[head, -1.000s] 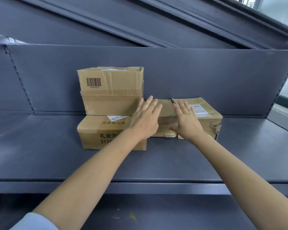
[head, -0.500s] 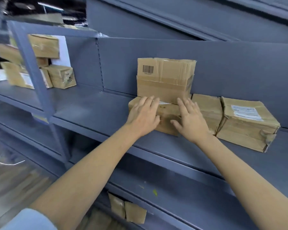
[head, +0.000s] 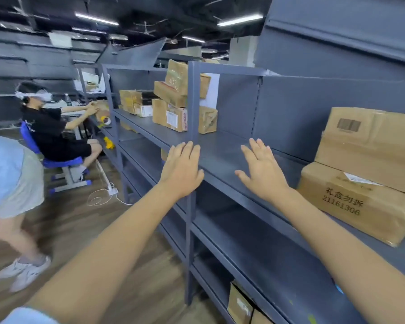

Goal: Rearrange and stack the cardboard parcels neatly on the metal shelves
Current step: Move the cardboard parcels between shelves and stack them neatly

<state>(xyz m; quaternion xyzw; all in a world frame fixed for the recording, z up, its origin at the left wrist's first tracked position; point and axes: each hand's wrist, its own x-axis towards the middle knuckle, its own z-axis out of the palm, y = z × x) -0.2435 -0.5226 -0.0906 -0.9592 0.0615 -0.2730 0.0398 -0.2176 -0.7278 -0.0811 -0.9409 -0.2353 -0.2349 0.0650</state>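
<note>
Two stacked cardboard parcels stand at the right on the grey metal shelf (head: 227, 148): a lower one with black printing (head: 351, 206) and an upper one with a barcode (head: 369, 146). Both my hands hover in front of the shelf, holding nothing. My left hand (head: 181, 170) is spread flat before the upright post (head: 193, 108). My right hand (head: 261, 171) is flat too, well left of the stacked parcels. Further along the shelf, beyond the post, lies an untidy pile of several parcels (head: 173, 101).
A seated person with a headset (head: 54, 127) works at the far end of the shelving. Another person (head: 12, 183) stands at the left on the wooden floor. More parcels (head: 241, 305) sit on the bottom shelf. A white cable (head: 103, 195) lies on the floor.
My view has swung left along the shelving. Both hands have come off the stacked parcels, which now lie at the right edge, and hover empty toward the far pile.
</note>
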